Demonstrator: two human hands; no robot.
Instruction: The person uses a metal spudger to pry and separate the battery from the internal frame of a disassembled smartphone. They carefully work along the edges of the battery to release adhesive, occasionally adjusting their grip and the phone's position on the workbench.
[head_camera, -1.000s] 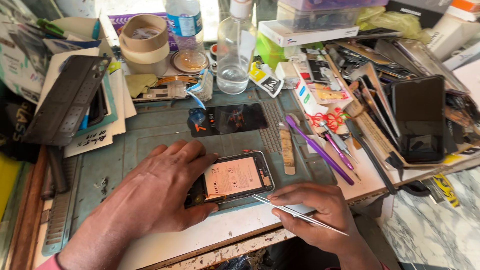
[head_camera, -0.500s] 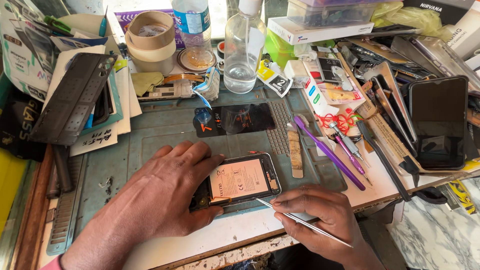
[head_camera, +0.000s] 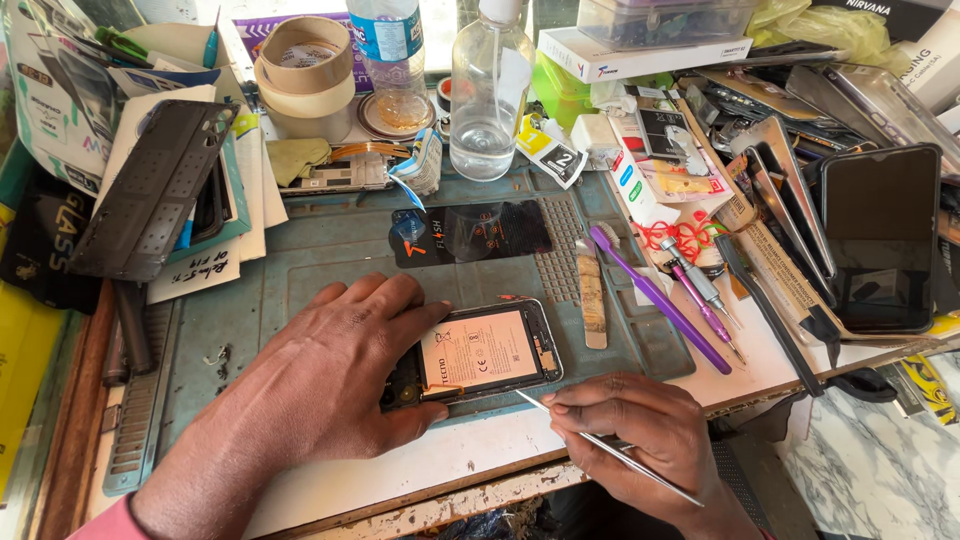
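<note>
While the left hand (head_camera: 330, 385) lies flat, fingers spread, pinning the opened phone (head_camera: 480, 352) to the grey-green work mat (head_camera: 300, 260), the right hand (head_camera: 640, 430) is pinched shut on thin metal tweezers (head_camera: 610, 447), tip just at the phone's lower edge. Phone sits mid-mat, near the table's front edge, back off, battery facing up. Judgement: light, rigid frame, but exposed internals look fragile; grip by the side rails, keep off the battery. Beyond: a dark screen protector (head_camera: 470, 232) above it, purple pry tool (head_camera: 655, 295) and screwdrivers (head_camera: 700, 295) to the right, clear bottle (head_camera: 490, 100), tape rolls (head_camera: 305, 75) at the back.
</note>
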